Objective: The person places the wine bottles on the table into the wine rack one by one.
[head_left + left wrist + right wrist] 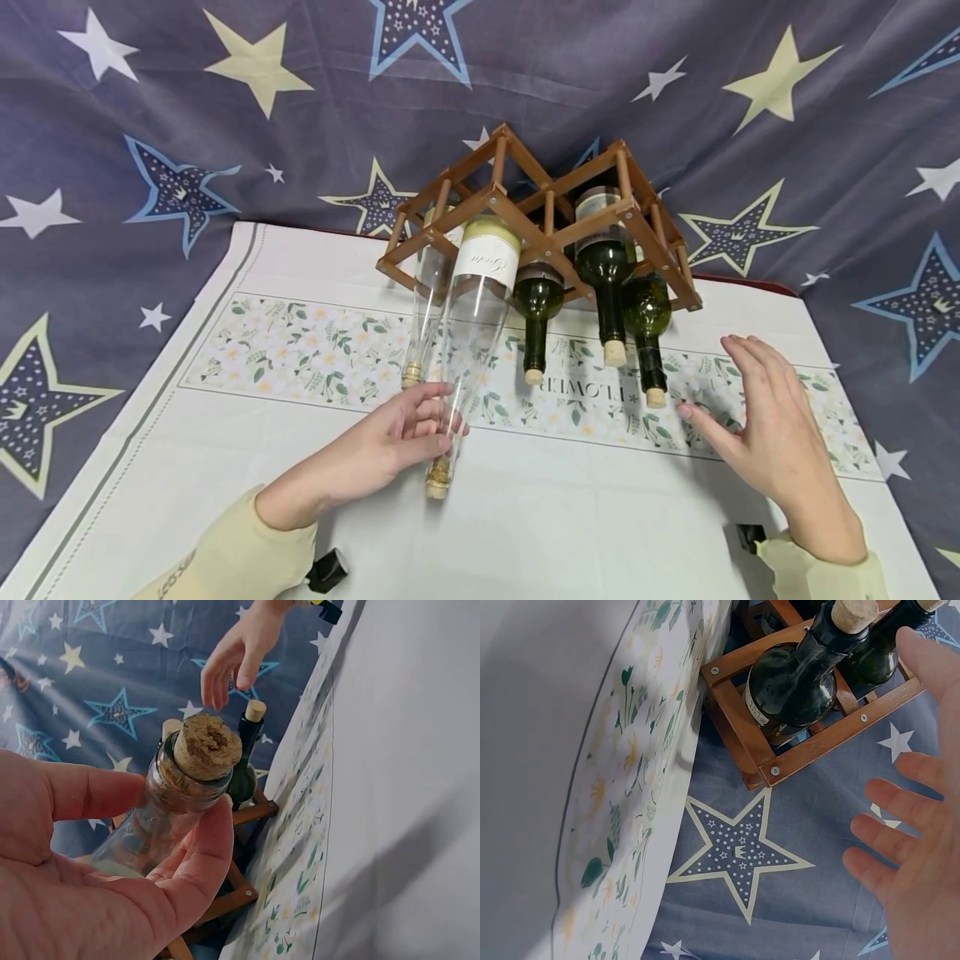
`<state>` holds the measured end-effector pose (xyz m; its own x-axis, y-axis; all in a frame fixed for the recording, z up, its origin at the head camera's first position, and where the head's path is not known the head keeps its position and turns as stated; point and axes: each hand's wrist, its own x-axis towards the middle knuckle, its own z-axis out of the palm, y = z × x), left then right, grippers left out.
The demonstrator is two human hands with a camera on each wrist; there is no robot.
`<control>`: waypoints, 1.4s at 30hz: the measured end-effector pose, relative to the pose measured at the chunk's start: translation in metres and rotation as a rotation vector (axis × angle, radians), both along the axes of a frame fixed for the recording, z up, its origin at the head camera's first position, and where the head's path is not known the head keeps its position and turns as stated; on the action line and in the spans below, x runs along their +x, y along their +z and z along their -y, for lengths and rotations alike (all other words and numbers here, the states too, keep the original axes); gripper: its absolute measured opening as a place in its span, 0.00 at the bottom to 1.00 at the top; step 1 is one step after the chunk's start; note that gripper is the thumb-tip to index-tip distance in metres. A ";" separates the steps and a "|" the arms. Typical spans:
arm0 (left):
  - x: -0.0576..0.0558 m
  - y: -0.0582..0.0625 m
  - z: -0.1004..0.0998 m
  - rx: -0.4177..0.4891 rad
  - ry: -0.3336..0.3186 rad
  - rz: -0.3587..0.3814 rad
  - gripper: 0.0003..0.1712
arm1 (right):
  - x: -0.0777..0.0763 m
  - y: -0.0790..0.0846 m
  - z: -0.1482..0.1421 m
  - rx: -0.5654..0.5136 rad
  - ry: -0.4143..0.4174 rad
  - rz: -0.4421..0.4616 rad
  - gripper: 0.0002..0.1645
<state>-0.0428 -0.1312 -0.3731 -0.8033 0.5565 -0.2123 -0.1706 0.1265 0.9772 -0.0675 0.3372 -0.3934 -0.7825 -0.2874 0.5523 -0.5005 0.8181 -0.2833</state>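
My left hand (401,433) grips the neck of a clear glass bottle (472,317) with a white label, thumb on one side and fingers on the other. A crumbly cork (206,746) plugs its mouth, close to the left wrist camera. The bottle's body lies in a wooden wine rack (492,202), neck sloping out toward me. My right hand (780,425) hovers to the right of the rack, fingers spread and holding nothing. Nearest to it is a corked green bottle (647,308); two more green bottles, one higher (606,258) and one lower (537,296), stick out beside it.
Left of the gripped bottle, a second clear bottle (429,283) with a cork rests in the rack. Underneath is a white tablecloth (540,517) with a floral band (300,350). A dark star-patterned cloth (555,75) hangs right behind the rack.
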 end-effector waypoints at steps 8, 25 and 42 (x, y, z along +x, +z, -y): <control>-0.005 0.003 -0.006 0.012 0.015 0.001 0.42 | 0.001 0.000 -0.001 0.007 -0.013 0.028 0.62; -0.022 0.012 -0.015 -0.012 0.055 -0.014 0.41 | 0.002 -0.001 -0.005 0.016 -0.023 0.107 0.59; -0.038 0.018 -0.019 0.015 0.091 0.001 0.41 | 0.001 -0.006 -0.013 0.107 -0.055 0.200 0.61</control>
